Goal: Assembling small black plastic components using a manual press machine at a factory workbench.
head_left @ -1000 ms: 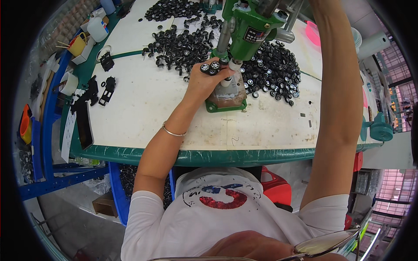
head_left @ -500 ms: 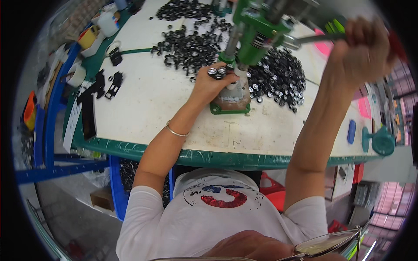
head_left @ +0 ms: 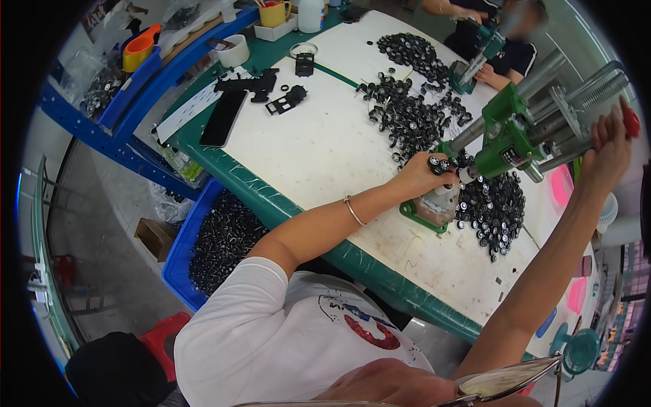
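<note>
A green hand-lever press stands on the worktable, tilted in view. My left hand is closed beside its ram, pinching several small black toy wheels with silver hubs above the press base. What the fingertips hold right under the ram is partly hidden. My right hand is wrapped round the press's lever, near its red knob. Loose wheels lie in a pile to the right of the base, and black wheels with pins form another pile behind it.
Across the table a co-worker's hand is at a second press. At left lie a dark phone and black plastic parts. A blue bin of small dark parts stands below the table's green edge.
The view has swung left, so the table and press appear farther right and tilted. A co-worker and second press now show. My left hand still holds the wheels; my right still grips the lever.
</note>
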The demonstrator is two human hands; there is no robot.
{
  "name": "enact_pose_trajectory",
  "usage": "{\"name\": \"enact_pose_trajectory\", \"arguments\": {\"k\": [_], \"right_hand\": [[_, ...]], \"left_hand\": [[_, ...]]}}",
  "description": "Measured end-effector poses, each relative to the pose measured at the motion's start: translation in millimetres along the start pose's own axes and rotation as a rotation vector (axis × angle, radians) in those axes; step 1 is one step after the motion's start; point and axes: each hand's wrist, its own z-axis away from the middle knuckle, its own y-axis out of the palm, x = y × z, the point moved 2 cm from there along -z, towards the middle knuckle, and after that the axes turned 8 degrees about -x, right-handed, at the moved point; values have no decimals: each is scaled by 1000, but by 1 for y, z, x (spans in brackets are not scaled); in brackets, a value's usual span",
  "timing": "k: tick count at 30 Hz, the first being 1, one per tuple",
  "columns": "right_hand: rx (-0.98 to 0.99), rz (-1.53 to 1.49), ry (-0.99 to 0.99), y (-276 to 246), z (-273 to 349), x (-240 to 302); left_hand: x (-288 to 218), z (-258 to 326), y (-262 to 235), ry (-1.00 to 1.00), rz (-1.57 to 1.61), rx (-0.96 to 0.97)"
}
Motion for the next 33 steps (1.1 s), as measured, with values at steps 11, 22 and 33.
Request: {"name": "enact_pose_trajectory", "arguments": {"k": [11, 22, 33], "right_hand": [[104, 113, 344, -27, -58, -88], [90, 423, 366, -108, 40, -62], [845, 1102, -35, -127, 221, -83]], "left_hand": [[-13, 16, -70, -357, 353, 45], [-33, 231, -296, -849, -722, 223], [-62, 126, -158, -62, -729, 293]]}}
